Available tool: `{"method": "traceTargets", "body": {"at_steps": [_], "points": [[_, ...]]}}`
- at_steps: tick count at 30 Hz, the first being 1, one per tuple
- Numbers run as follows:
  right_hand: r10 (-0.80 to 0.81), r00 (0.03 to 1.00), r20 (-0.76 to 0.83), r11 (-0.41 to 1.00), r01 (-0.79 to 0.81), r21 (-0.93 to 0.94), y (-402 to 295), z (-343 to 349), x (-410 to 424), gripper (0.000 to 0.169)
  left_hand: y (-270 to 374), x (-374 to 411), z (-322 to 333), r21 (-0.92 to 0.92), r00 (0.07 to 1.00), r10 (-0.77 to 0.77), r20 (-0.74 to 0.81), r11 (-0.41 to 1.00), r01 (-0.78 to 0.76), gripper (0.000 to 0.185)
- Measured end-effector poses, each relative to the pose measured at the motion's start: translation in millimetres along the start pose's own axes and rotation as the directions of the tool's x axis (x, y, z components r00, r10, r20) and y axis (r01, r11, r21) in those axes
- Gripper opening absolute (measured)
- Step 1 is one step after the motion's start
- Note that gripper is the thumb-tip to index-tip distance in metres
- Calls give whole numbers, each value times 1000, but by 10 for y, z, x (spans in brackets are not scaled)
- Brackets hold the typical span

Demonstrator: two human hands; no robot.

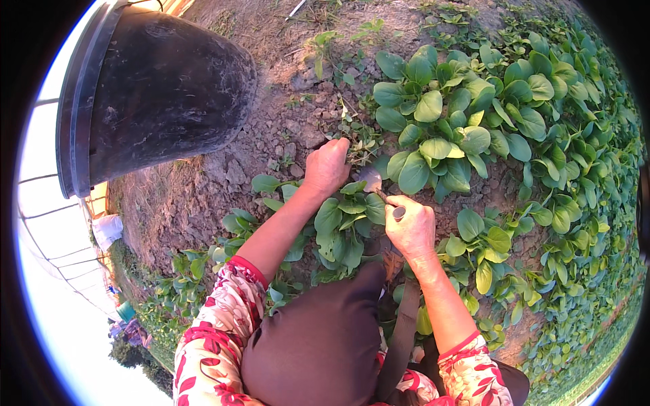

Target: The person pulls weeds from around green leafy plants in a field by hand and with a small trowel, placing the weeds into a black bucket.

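Observation:
My left hand (328, 166) is closed at the edge of a patch of small weeds (366, 143), its curled fingers around some of the stems; the fingertips are hidden. In my right hand (414, 227) is a small hand trowel, gripped by its handle (399, 213). The metal trowel blade (371, 178) points up and left, close to the soil between the weeds and a leafy green plant (350, 213). That plant grows just below both hands. Larger leafy greens (439, 137) stand right of the weeds.
A large black plastic bucket (167, 86) stands on the cloddy soil (228, 188) at upper left. Dense leafy greens (574, 127) fill the right side. My knee in dark trousers (315, 345) is close below the hands. Another person (131, 331) is far off at lower left.

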State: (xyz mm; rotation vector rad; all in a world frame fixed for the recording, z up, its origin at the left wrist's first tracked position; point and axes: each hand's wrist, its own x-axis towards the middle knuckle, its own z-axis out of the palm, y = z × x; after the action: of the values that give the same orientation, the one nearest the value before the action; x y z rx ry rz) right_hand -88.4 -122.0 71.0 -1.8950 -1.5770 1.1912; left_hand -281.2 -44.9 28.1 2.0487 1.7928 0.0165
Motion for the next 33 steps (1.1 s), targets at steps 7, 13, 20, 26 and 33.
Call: {"method": "traceTargets", "body": {"at_steps": [7, 13, 20, 26, 33], "points": [[-57, 997, 55, 993, 62, -96, -260, -231, -114, 15, -72, -75, 99, -40, 954, 82, -290, 994, -98, 25], [-5, 994, -110, 976, -19, -217, -124, -560, -256, 15, -113, 79, -74, -400, 882, -16, -472, 895, -198, 34], [-92, 983, -160, 996, 88, -33, 286, -286, -35, 15, 172, 255, 20, 223, 939, 339, -57, 921, -319, 22], [-116, 982, -147, 989, 128, 78, 520, -216, 195, 15, 108, 288, 42, 241, 879, 461, -123, 873, -424, 15], [-144, 967, -209, 976, 174, 132, 325, -281, 34, 14, -179, 287, -109, -272, 808, -40, -588, 950, -151, 31]]}}
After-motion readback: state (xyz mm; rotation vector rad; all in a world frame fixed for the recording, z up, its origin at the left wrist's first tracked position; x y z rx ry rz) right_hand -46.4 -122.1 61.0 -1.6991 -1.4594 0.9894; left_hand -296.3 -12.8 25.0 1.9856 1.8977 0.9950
